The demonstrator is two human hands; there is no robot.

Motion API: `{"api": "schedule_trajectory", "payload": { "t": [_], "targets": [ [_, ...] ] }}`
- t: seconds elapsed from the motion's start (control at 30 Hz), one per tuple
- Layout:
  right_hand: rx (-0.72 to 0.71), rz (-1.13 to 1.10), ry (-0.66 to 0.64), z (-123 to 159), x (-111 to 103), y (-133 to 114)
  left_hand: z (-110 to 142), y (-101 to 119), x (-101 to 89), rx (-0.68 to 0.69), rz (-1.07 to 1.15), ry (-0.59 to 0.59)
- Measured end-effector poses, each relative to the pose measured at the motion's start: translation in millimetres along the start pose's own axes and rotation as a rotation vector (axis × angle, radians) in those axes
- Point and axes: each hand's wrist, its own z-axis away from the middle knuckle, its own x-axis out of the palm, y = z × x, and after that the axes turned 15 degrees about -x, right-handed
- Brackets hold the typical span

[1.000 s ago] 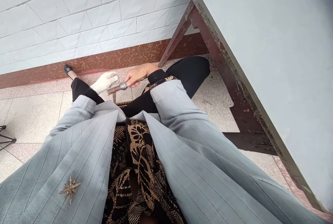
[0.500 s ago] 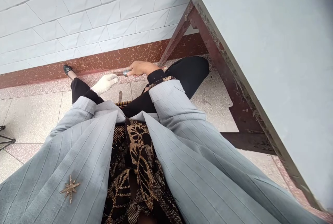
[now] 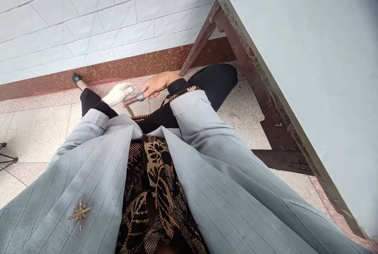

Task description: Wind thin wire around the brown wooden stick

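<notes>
My left hand [image 3: 117, 94] wears a white knit glove and is held out over the floor, fingers curled. Anything small pinched in it is too hard to make out. My bare right hand [image 3: 156, 84] is closed around a brown rod-shaped tool [image 3: 132, 100] with a grey, wire-like winding beside the fingers. The tool's blunt end points left and slightly down, just below the gloved fingers. Beneath that end, a short light-brown stick [image 3: 130, 110] rises near a striped, woven-looking edge [image 3: 139, 117] between my knees. The rest of that item is hidden by my jacket.
On the right, a large pale tabletop [image 3: 310, 69] on a dark red wooden frame [image 3: 239, 53] stands close to my right arm. Ahead is a white tiled wall [image 3: 118, 13] with a brown skirting [image 3: 118, 67]. Thin black metal legs [image 3: 8, 160] show at the far left.
My right hand has moved slightly left and down, and the tool's blunt end has tipped down, away from the gloved fingers. My left hand has risen slightly.
</notes>
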Motion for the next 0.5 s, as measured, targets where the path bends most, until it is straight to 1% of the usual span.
{"api": "schedule_trajectory", "payload": {
  "t": [0.17, 0.23, 0.3, 0.37, 0.4, 0.43, 0.47, 0.5],
  "targets": [
    [-0.081, -0.055, 0.066, 3, 2, -3, -7, -4, 2.4, 0.002, 0.119, -0.047],
    [-0.127, -0.054, 0.124, 6, 3, -7, -8, -5, 2.9, -0.022, 0.153, -0.032],
    [-0.193, -0.04, 0.27, 7, 3, -10, -6, -6, 3.3, -0.056, 0.156, -0.003],
    [-0.24, -0.013, 0.499, 8, 1, -12, -3, -6, 3.5, -0.073, 0.134, 0.006],
    [-0.237, 0.01, 0.623, 7, 0, -12, -2, -6, 3.5, -0.074, 0.116, 0.0],
    [-0.206, 0.04, 0.734, 6, -1, -11, 0, -5, 3.5, -0.071, 0.092, -0.006],
    [-0.147, 0.078, 0.818, 5, -3, -10, 0, -5, 3.5, -0.067, 0.063, -0.006],
    [-0.064, 0.122, 0.875, 4, -4, -8, 1, -4, 3.5, -0.064, 0.031, 0.001]
  ]
}}
